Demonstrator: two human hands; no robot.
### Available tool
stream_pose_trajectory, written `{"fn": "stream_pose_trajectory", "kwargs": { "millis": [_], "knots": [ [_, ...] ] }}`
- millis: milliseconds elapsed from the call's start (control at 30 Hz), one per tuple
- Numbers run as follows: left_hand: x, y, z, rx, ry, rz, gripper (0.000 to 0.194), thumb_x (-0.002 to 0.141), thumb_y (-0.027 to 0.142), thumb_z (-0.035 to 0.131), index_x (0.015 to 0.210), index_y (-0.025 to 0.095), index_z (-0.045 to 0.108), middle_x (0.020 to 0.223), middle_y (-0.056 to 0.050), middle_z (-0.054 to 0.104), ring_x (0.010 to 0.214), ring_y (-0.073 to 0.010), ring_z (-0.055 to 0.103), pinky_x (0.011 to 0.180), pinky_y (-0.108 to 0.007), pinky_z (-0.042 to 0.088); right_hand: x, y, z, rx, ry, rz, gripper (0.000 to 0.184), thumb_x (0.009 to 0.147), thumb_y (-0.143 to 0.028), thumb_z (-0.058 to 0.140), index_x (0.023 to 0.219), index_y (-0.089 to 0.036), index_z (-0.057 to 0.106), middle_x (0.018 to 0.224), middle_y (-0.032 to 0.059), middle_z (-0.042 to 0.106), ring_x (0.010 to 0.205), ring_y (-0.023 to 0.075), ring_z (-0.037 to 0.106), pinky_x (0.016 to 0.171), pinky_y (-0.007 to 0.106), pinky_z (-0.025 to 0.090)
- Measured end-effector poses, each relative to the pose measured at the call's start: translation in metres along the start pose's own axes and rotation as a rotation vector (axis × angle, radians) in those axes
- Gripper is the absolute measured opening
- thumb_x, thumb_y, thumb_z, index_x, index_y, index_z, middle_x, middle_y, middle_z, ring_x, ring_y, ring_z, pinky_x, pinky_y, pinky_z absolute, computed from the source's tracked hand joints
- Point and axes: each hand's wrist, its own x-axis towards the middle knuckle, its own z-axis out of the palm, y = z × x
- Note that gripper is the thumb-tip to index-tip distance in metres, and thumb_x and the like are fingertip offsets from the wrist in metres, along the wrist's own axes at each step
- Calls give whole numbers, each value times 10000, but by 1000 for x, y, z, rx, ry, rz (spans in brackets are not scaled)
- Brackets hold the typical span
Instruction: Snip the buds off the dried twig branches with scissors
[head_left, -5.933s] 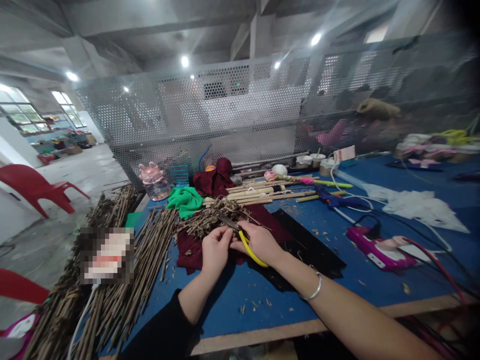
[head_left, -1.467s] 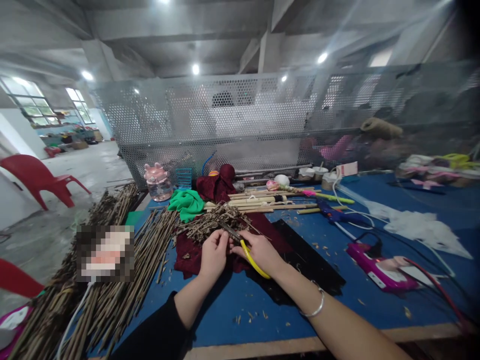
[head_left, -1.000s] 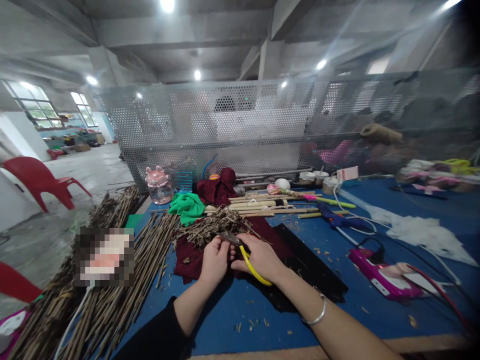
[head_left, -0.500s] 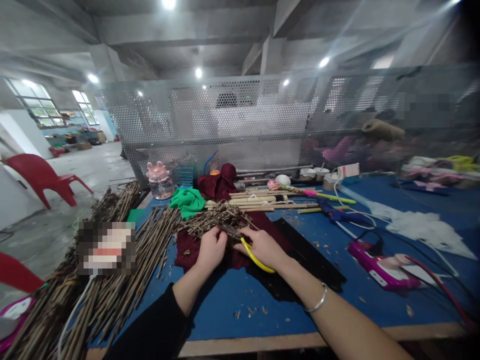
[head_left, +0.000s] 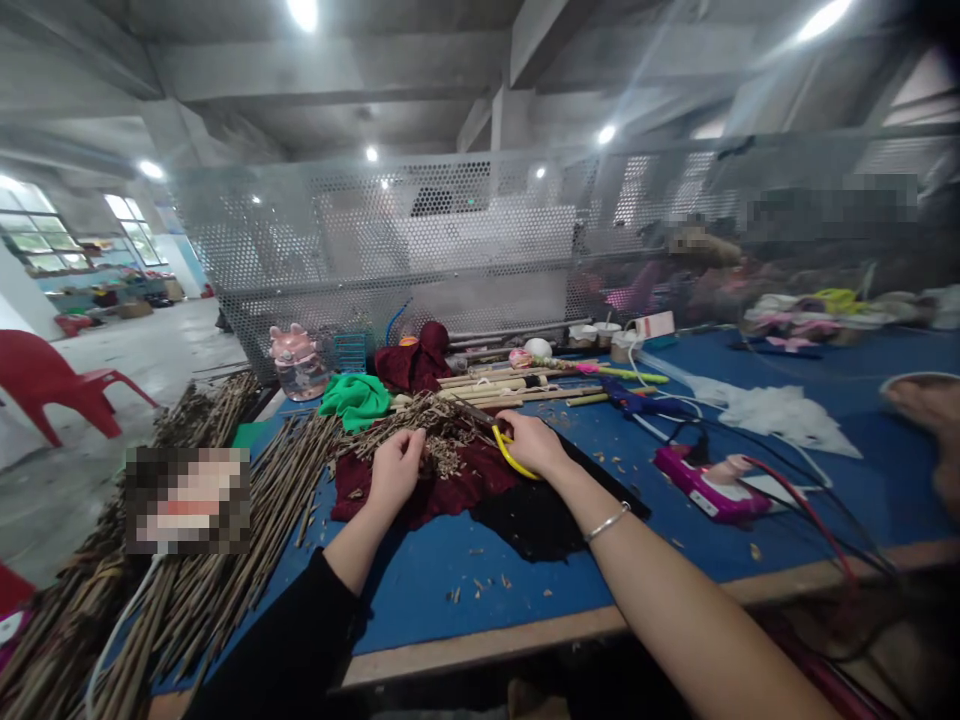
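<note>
My right hand (head_left: 531,446) is closed around the yellow handle of a pair of scissors (head_left: 517,458). Their dark blades point left over a pile of dried twigs and trimmed bits (head_left: 442,440). At the pile's near left edge is my left hand (head_left: 397,468), its fingers pinched together; whatever they may grip is hidden. Under the pile lies a dark red cloth (head_left: 472,492), with a black cloth (head_left: 540,525) beside it to the right. Long dried stalks (head_left: 277,500) lie to the left of my left hand.
Green cloth (head_left: 355,402) and a pink-topped bottle (head_left: 296,365) stand behind on the left. Bamboo sticks (head_left: 495,390) lie beyond the pile. On the right are a blue glue gun (head_left: 645,402), a magenta power strip (head_left: 712,490), cables and another person's arm (head_left: 930,420).
My hands have moved apart: the left drew away from the scissors, the right stayed on their handle. More trimmed bits show between them. The view has turned right, bringing another person's arm in.
</note>
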Motion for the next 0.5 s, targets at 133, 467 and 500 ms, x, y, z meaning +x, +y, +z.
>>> {"fn": "stream_pose_trajectory", "kwargs": {
  "millis": [133,467,500],
  "knots": [
    [-3,7,0,-94,39,-26,308,787,463,463,727,172,544,576,23,544,469,-93,446,476,-201,340,-2,-4,1,36,-7,-27,298,706,-296,583,1000,-250,591,731,9,648,658,158,560,519,222,279],
    [-7,11,3,-106,45,8,283,800,433,462,768,162,537,573,28,517,480,-87,440,492,-191,349,-1,3,-3,142,-28,-87,303,669,-106,534,936,-210,631,680,8,628,587,115,522,515,205,284],
    [-7,10,3,-103,47,7,283,803,432,457,771,162,536,573,28,516,479,-86,440,494,-192,351,1,5,-5,151,-22,-93,304,670,-111,534,944,-202,630,697,13,634,600,118,529,531,203,308]
  ]
}}
